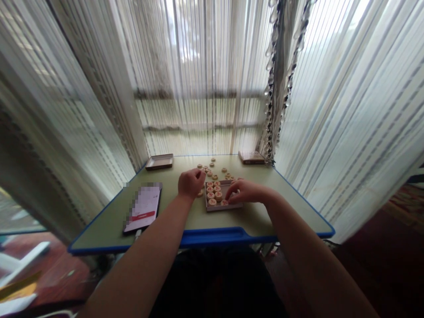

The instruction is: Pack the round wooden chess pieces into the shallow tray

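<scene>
My right hand [247, 191] reaches into a shallow open box [224, 209], its fingertips bent down and closed on a xiangqi piece [224, 202] near the front wall. On the left side of the box, several round wooden xiangqi pieces [217, 195] with red characters lie in two columns. Just left of the box, my left hand [191, 183] is curled closed above the table; whatever its fingers hold, if anything, is hidden. Beyond both hands, more loose xiangqi pieces [215, 176] are scattered, and one piece [200, 193] is partly covered beside my left hand.
The pale green table [258, 221] has a raised blue edge [212, 235]. A tablet [145, 207] with a cable lies at the left. An open box lid [159, 162] stands at the far left, a closed flat box [251, 157] at the far right. Curtains [205, 79] hang behind.
</scene>
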The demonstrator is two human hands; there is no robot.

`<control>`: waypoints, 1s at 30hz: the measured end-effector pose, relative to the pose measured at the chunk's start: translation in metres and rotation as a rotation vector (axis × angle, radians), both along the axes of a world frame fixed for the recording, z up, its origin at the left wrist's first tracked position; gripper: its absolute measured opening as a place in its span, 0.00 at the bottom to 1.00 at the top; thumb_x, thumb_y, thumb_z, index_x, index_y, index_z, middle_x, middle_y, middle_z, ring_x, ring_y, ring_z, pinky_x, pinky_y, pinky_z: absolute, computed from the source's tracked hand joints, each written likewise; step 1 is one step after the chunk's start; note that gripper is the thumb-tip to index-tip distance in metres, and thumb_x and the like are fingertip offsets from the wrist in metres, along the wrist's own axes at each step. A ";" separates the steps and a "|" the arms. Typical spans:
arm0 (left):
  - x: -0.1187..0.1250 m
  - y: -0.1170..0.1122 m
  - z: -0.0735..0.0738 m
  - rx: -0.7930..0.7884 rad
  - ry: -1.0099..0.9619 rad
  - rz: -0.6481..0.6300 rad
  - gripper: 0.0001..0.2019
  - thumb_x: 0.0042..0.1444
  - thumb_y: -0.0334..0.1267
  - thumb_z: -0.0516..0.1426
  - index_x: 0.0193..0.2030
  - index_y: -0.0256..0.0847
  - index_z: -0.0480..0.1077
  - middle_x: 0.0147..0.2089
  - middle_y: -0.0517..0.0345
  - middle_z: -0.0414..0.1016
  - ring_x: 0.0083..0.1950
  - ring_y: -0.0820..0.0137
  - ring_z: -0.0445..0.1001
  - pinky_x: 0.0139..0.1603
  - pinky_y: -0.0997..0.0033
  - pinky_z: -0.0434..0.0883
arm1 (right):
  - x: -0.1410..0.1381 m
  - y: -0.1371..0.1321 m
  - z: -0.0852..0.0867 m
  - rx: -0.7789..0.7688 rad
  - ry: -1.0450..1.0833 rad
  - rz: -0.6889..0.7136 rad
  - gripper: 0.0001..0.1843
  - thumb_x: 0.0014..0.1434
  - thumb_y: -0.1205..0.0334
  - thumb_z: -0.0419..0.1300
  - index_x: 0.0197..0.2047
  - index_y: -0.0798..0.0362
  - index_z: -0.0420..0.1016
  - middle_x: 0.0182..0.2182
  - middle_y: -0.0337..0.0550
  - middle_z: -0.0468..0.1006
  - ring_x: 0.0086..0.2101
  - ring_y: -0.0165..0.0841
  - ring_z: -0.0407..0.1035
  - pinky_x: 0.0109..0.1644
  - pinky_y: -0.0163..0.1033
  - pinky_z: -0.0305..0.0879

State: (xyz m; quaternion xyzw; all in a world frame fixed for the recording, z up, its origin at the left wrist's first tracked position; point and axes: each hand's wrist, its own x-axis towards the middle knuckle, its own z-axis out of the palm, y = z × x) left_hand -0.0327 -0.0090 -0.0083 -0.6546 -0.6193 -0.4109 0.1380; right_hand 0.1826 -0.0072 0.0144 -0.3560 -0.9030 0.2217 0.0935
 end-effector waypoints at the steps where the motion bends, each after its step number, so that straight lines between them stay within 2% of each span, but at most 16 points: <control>1: 0.000 0.000 0.000 0.006 0.000 0.002 0.18 0.54 0.43 0.48 0.22 0.38 0.71 0.21 0.55 0.71 0.24 0.73 0.64 0.28 0.73 0.55 | 0.001 0.001 0.000 -0.014 0.002 0.014 0.11 0.46 0.56 0.61 0.33 0.49 0.79 0.30 0.39 0.76 0.35 0.33 0.66 0.41 0.36 0.59; 4: -0.001 0.000 0.001 0.021 -0.020 0.022 0.18 0.54 0.44 0.48 0.22 0.38 0.72 0.21 0.56 0.71 0.24 0.73 0.64 0.28 0.73 0.55 | 0.001 0.004 -0.002 -0.031 -0.001 0.015 0.12 0.46 0.55 0.61 0.32 0.50 0.79 0.30 0.39 0.76 0.32 0.31 0.66 0.37 0.34 0.59; 11: -0.001 0.000 0.001 0.018 -0.036 0.026 0.18 0.54 0.44 0.47 0.22 0.38 0.71 0.21 0.55 0.71 0.24 0.73 0.65 0.28 0.73 0.54 | -0.001 0.008 -0.009 -0.104 0.003 -0.053 0.15 0.44 0.52 0.62 0.33 0.52 0.79 0.30 0.39 0.75 0.32 0.30 0.65 0.36 0.34 0.59; 17: -0.001 -0.001 0.000 0.001 -0.026 0.003 0.18 0.54 0.45 0.47 0.22 0.39 0.71 0.22 0.54 0.72 0.24 0.72 0.65 0.28 0.72 0.54 | -0.002 0.011 -0.011 -0.080 0.003 -0.062 0.16 0.43 0.49 0.62 0.32 0.51 0.78 0.29 0.38 0.74 0.32 0.31 0.65 0.36 0.34 0.59; 25: -0.001 -0.002 0.003 -0.002 -0.024 0.002 0.19 0.55 0.44 0.47 0.21 0.38 0.71 0.22 0.53 0.72 0.24 0.72 0.65 0.28 0.72 0.54 | -0.007 0.003 -0.006 0.117 -0.040 -0.107 0.16 0.40 0.48 0.65 0.30 0.50 0.77 0.29 0.39 0.75 0.38 0.36 0.64 0.45 0.38 0.57; 30: -0.001 -0.002 0.002 0.005 -0.022 0.016 0.19 0.55 0.45 0.47 0.22 0.39 0.71 0.23 0.53 0.73 0.25 0.72 0.66 0.28 0.72 0.54 | -0.009 0.004 -0.006 0.140 -0.060 -0.096 0.16 0.40 0.47 0.64 0.29 0.50 0.77 0.28 0.39 0.74 0.36 0.35 0.65 0.46 0.39 0.55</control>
